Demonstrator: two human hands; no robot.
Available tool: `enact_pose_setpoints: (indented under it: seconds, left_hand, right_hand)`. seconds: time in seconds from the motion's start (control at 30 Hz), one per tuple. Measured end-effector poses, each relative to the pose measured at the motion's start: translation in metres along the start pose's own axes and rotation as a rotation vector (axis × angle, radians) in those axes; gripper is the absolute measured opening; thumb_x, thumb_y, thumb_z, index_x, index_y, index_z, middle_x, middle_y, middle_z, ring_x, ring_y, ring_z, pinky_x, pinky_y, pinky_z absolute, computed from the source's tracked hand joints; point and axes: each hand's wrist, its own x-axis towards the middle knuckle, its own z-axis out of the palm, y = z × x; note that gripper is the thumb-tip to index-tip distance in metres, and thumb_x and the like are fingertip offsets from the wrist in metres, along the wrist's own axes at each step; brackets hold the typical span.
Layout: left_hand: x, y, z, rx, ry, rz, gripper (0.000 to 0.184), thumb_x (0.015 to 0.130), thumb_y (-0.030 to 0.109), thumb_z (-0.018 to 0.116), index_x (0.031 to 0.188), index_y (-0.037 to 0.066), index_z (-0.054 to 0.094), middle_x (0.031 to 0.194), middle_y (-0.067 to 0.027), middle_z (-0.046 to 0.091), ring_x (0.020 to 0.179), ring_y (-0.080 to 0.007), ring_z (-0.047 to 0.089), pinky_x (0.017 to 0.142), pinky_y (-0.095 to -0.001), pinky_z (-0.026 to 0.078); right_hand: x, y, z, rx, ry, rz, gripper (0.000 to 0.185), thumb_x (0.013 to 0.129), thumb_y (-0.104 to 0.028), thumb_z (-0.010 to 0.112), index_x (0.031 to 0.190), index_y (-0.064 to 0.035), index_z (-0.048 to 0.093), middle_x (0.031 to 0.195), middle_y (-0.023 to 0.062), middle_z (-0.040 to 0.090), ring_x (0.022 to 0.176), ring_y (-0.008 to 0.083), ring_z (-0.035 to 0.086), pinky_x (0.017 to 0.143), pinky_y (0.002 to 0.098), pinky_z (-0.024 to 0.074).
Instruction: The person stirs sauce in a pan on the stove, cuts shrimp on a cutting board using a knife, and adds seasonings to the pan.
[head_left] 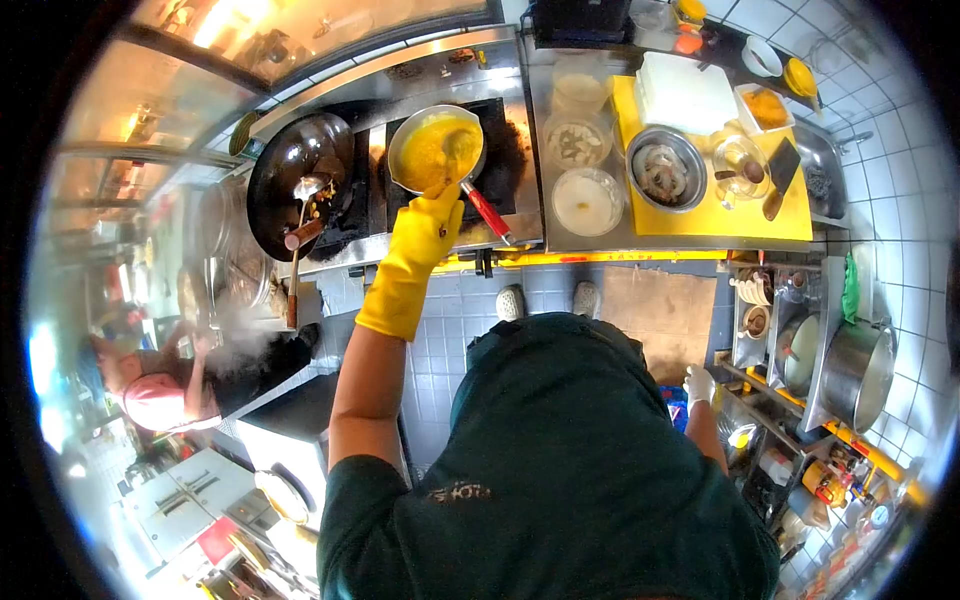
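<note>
Directly ahead of the left hand, a saucepan sits on the stove; left of it, a wok holds a ladle. Right of the stove, on the tabletop, a tub stands beside a cutting board bearing a bowl and knife. Cardboard lies on the floor ahead of the right hand; a pot stands to that hand's right.

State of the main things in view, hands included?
Saucepan: uncovered, on stove, yellow contents.
Wok: uncovered, on stove.
Ladle: resting in wok.
Metal bowl: uncovered, holding food.
Knife: lying on yellow board.
Left hand: yellow-gloved, at saucepan; hold unclear.
Right hand: white-gloved, hold unclear.
</note>
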Motion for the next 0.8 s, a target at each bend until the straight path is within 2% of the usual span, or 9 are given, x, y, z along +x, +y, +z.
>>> enact_pose_setpoints:
  seconds: [0.13,0.23,0.27,0.5,0.53,0.63,0.67,0.77,0.8]
  left_hand:
    - [-0.003,0.015,0.003,0.407,-0.272,-0.073,0.012,0.094,0.017,0.065,0.101,0.008,0.067,0.100,-0.0230,0.070,0.082,-0.0434,0.069,0.067,-0.0507,0.056]
    - [0.000,0.006,-0.003,0.090,-0.022,0.052,0.014,0.096,0.021,0.062,0.088,0.008,0.062,0.091,-0.0207,0.069,0.077,-0.0430,0.069,0.066,-0.0527,0.055]
    - [0.002,0.002,-0.004,0.004,0.009,0.003,0.014,0.096,0.021,0.061,0.088,0.009,0.062,0.086,-0.0200,0.068,0.077,-0.0428,0.069,0.066,-0.0528,0.055]
    - [-0.002,0.002,-0.003,0.057,0.013,0.105,0.014,0.096,0.021,0.061,0.089,0.009,0.062,0.086,-0.0192,0.068,0.074,-0.0418,0.069,0.065,-0.0515,0.056]
    - [-0.002,-0.001,-0.005,0.030,0.011,0.032,0.009,0.087,0.015,0.065,0.088,0.007,0.062,0.086,-0.0180,0.069,0.073,-0.0390,0.071,0.063,-0.0518,0.057]
    - [-0.006,0.009,0.001,0.470,-0.314,-0.049,0.014,0.094,0.016,0.065,0.106,0.008,0.067,0.094,-0.0212,0.069,0.079,-0.0426,0.069,0.065,-0.0499,0.056]
    - [-0.009,0.021,-0.003,0.478,-0.317,-0.051,0.015,0.094,0.016,0.065,0.107,0.008,0.067,0.094,-0.0215,0.069,0.080,-0.0422,0.069,0.065,-0.0491,0.056]
    - [-0.005,0.003,-0.011,0.023,-0.002,0.077,0.012,0.091,0.017,0.064,0.096,0.006,0.064,0.088,-0.0178,0.071,0.072,-0.0377,0.072,0.065,-0.0516,0.058]
    - [-0.005,-0.001,-0.008,0.010,0.023,0.031,0.012,0.091,0.019,0.064,0.092,0.007,0.064,0.087,-0.0176,0.070,0.072,-0.0376,0.072,0.065,-0.0517,0.057]
  right_hand:
    - [-0.017,-0.010,0.009,-0.054,0.067,0.012,0.011,0.093,-0.022,0.067,0.085,-0.0152,0.066,0.064,-0.0032,0.054,0.049,0.0106,0.051,0.044,0.0294,0.0392]
    - [-0.024,-0.008,0.009,-0.033,0.039,0.044,0.012,0.092,-0.023,0.069,0.085,-0.0142,0.066,0.065,-0.0036,0.054,0.049,0.0103,0.050,0.044,0.0294,0.0385]
    - [-0.028,-0.007,0.011,-0.048,0.053,0.036,0.012,0.092,-0.023,0.069,0.086,-0.0140,0.066,0.065,-0.0036,0.053,0.049,0.0103,0.050,0.044,0.0294,0.0383]
    - [-0.031,0.003,0.008,-0.004,0.040,0.036,0.014,0.093,-0.025,0.068,0.085,-0.0143,0.067,0.062,-0.0045,0.050,0.048,0.0098,0.049,0.043,0.0283,0.0365]
    - [-0.035,0.002,0.012,-0.085,0.104,0.032,0.017,0.094,-0.026,0.068,0.083,-0.0134,0.066,0.060,-0.0047,0.048,0.046,0.0094,0.047,0.042,0.0285,0.0364]
    - [-0.037,0.002,0.012,-0.057,0.066,0.042,0.019,0.093,-0.027,0.068,0.081,-0.0132,0.066,0.060,-0.0046,0.047,0.045,0.0093,0.047,0.041,0.0282,0.0365]
    - [-0.037,0.001,0.011,-0.079,0.068,0.033,0.019,0.093,-0.027,0.067,0.080,-0.0129,0.066,0.059,-0.0034,0.048,0.046,0.0104,0.048,0.042,0.0294,0.0382]
    - [-0.043,-0.003,0.011,-0.116,0.071,0.032,0.020,0.091,-0.026,0.063,0.077,-0.0125,0.065,0.057,-0.0010,0.051,0.047,0.0128,0.051,0.044,0.0319,0.0414]
    - [-0.040,-0.002,0.014,-0.097,0.077,0.042,0.020,0.091,-0.026,0.063,0.077,-0.0127,0.065,0.057,-0.0010,0.051,0.047,0.0128,0.051,0.044,0.0319,0.0414]
